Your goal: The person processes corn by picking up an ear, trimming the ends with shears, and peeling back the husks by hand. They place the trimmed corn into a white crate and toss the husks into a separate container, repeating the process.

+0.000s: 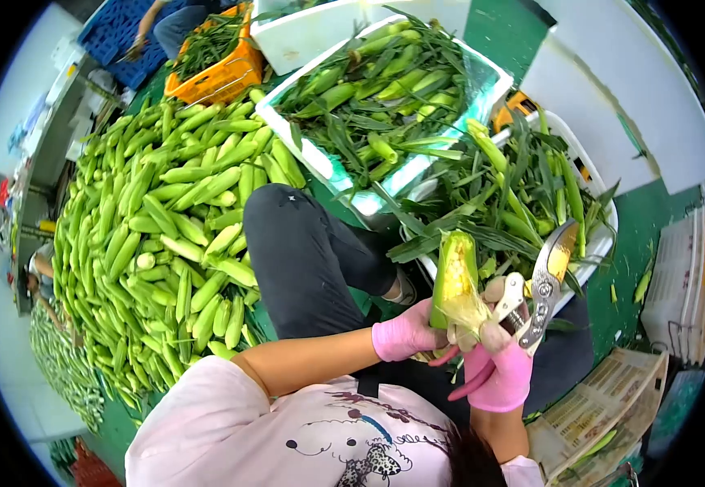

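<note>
An ear of corn (456, 280) stands upright in front of me, its husk partly opened so that yellow kernels and pale silk show. My left hand (411, 329), in a pink glove, is closed around the lower part of the ear. In my right hand (500, 365), also gloved, are pruning shears (545, 284) with red handles; their blades point up and away. The right fingertips touch the silk and loose husk at the ear's right side.
A large heap of green corn (166, 235) lies at left. Ahead is a white foam box (312, 154) of husks and ears; a white basket (608, 211) of leaves stands at right. An orange crate (223, 77) and another person's arm (148, 20) are at the upper left.
</note>
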The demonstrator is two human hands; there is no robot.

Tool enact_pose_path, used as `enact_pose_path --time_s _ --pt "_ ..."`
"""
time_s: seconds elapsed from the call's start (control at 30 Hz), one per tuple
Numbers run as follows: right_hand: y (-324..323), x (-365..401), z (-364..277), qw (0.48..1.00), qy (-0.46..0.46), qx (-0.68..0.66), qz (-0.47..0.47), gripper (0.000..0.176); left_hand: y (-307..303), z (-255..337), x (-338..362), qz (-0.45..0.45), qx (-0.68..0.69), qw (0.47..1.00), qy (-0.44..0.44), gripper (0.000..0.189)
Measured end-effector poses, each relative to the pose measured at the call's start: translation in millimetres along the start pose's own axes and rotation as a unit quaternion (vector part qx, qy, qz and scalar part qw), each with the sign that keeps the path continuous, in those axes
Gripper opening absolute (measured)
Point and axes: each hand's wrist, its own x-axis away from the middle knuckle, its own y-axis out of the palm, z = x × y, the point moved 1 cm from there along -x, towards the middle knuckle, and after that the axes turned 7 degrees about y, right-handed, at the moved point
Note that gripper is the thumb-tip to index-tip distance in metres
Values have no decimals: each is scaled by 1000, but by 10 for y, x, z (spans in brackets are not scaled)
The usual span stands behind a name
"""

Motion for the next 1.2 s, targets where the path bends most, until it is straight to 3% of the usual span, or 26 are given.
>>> enact_pose_path --time_s 0.07,0.13,0.17,0.2,0.27,0.33,0.37,0.4,0.43,0.47,0.5,0.53,0.57,0.63,0.67,0.7,0.77,0.8,0.87,0.9,0.93,1.0,1.03,1.07,1.13,1.2 --pt "73 -18 26 999 11 -5 -35 53 -51 86 98 14 -120 989 85 62" --pt "195 30 -21 999 26 42 -11 57 -218 311 298 77 -343 912 213 65" --pt "70 -61 77 998 43 44 -6 52 -272 601 527 135 -573 766 260 70" --pt "122 -129 65 994 83 32 -70 50 -239 885 822 212 -697 628 273 72" --pt "87 -270 194 981 140 57 -118 51 -394 1340 1444 322 -785 455 270 72" --pt "97 -360 334 970 186 85 -134 51 -752 1571 2016 471 -660 536 236 69" --pt "99 -399 429 963 208 92 -144 52 -819 1764 2360 563 -518 638 88 72" --pt "87 -398 472 958 225 100 -145 52 -1611 1717 2771 519 -434 725 125 86" --pt "55 -422 520 954 240 105 -146 52 -1795 1897 3187 557 -458 693 -1 86" --pt "-16 -432 559 951 254 106 -144 53 -2662 1897 3767 581 -478 656 -67 79" --pt "-85 -432 627 947 267 102 -144 53 -2897 2152 4304 678 -413 595 -125 68" --pt "-171 -417 690 946 281 92 -135 53 -3119 2377 4721 744 -378 546 -72 66" --pt "-263 -374 751 945 295 78 -121 54 -3131 2646 5028 795 -315 515 61 64" --pt "-454 -209 878 942 323 41 -83 54 -3195 3255 5150 789 -119 502 333 61" --pt "-539 -136 924 942 327 24 -68 55 -3149 3541 4964 767 -75 500 395 60" --pt "-619 -73 968 943 326 8 -58 55 -3048 3791 4617 742 -170 558 332 67" --pt "-799 34 1043 946 322 -23 -37 56 -2818 4064 3360 653 -352 604 291 63" --pt "-848 80 1057 947 317 -36 -29 56 -2792 4108 2732 587 -421 633 279 59" --pt "-1014 223 1095 950 306 -58 -13 57 -2542 3938 1407 486 -549 635 245 47" --pt "-1084 262 1092 951 303 -70 -5 57 -2807 3830 791 416 -601 626 270 42" --pt "-1142 284 1099 951 299 -79 3 58 -2622 3666 212 373 -611 664 216 42" --pt "-1240 291 1103 952 290 -99 18 59 -2867 3413 -769 272 -688 632 232 42" --pt "-1290 276 1103 952 286 -106 24 59 -3151 3338 -1148 243 -766 556 213 45" --pt "-1335 270 1095 951 285 -112 31 60 -3330 3253 -1428 309 -802 508 57 53" --pt "-1421 255 1088 949 285 -125 45 60 -3288 3021 -1623 474 -769 410 -124 61" --pt "-1491 221 1078 946 288 -138 52 61 -3521 2809 -1781 512 -812 264 -92 59"
